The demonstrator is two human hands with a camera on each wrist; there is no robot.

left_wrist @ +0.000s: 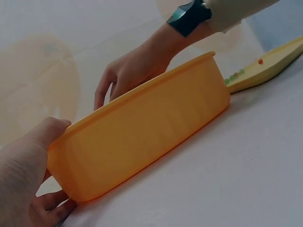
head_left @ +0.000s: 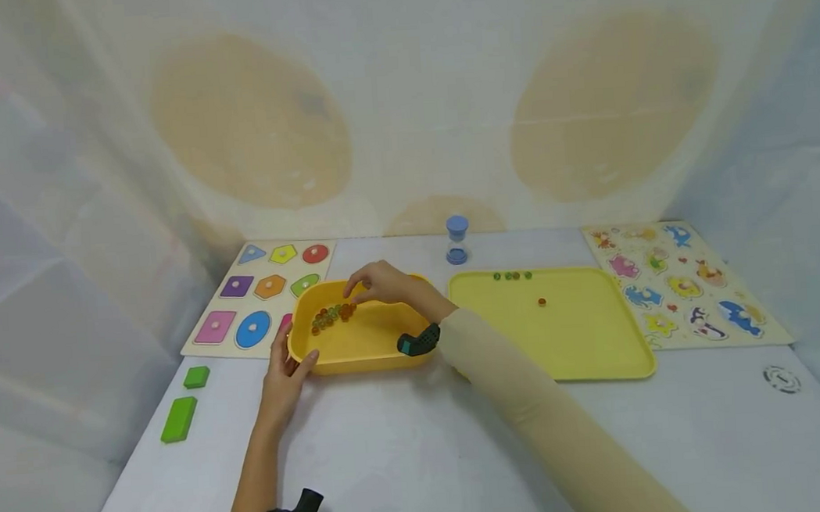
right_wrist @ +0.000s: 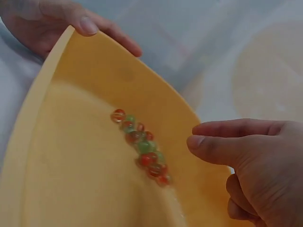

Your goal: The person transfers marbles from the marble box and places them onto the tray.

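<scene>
Gripping the basin's (head_left: pixel 380 340) left edge is the left hand (head_left: pixel 284 379); right hand (head_left: pixel 385 283), slightly parted, seems empty; tray (head_left: pixel 563 344) holds five marbles (head_left: pixel 542 302), basin more.

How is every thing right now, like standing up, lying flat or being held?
Orange tub: held at its left end
Marbles inside: bunched together
Left hand: gripping the tub
Right hand: partly in the tub; can't tell whether it holds anything
Yellow tray: lying flat, five marbles showing
Hourglass: standing upright
Shape puzzle: lying flat, partly hidden
Animal puzzle: lying flat
Big green block: lying flat
Small green block: lying flat
Round chip: lying flat
</scene>
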